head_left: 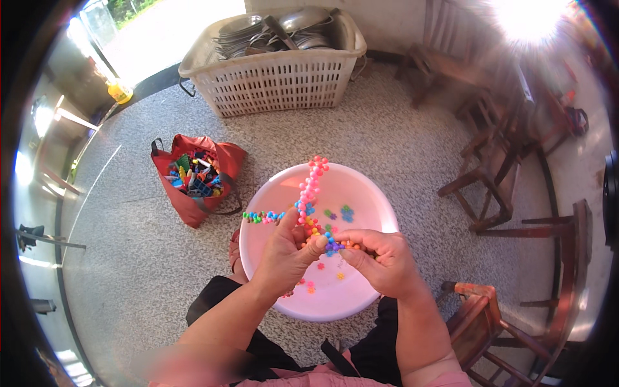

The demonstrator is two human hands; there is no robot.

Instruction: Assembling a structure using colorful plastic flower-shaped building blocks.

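Pinching a bead chain (310,187), left hand (284,257) and right hand (385,263) partly hide the basin (354,190) near a red bag (181,205).

Up there on the person's head, the fisheye camera looks steeply down and forward from above and behind the bare left hand (285,251) and the bare right hand (385,263), near to both, yet wide enough to take in the white slotted plastic crate (274,88) well beyond them.

Speckled floor (419,155) beneath pink basin (371,200), red bag (191,210), crate (277,93)
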